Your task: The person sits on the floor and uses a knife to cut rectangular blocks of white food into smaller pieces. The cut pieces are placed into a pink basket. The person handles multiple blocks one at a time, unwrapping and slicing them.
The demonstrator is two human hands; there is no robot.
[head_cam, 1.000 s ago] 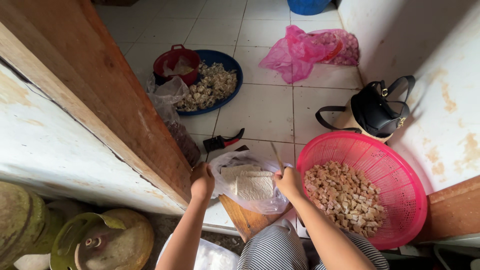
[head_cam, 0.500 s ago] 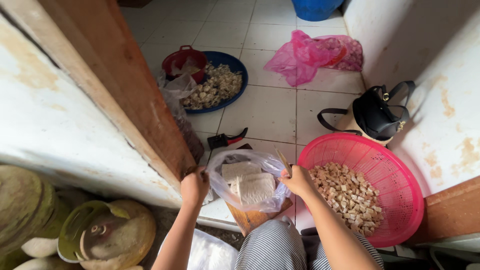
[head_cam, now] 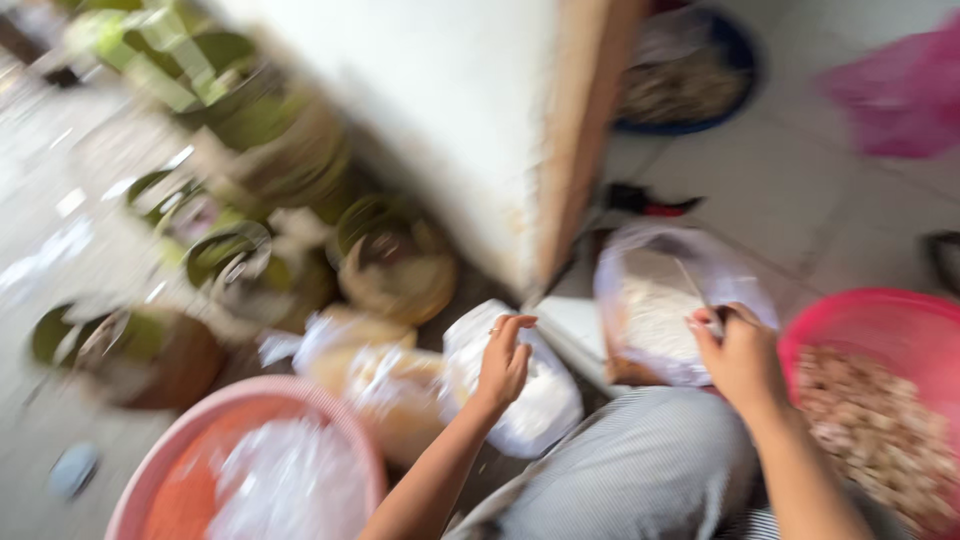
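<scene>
Right hand (head_cam: 742, 352) grips open clear plastic bag of white blocks (head_cam: 665, 310), left hand (head_cam: 503, 362) loosely touches filled white bag (head_cam: 520, 385); red basket (head_cam: 880, 330) still full.

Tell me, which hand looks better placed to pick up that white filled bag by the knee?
Probably the left hand. It already rests on the white filled bag, fingers curled over its top. The right hand is busy at the rim of the clear plastic bag, farther away. The picture is blurred, so the grip is uncertain.
</scene>
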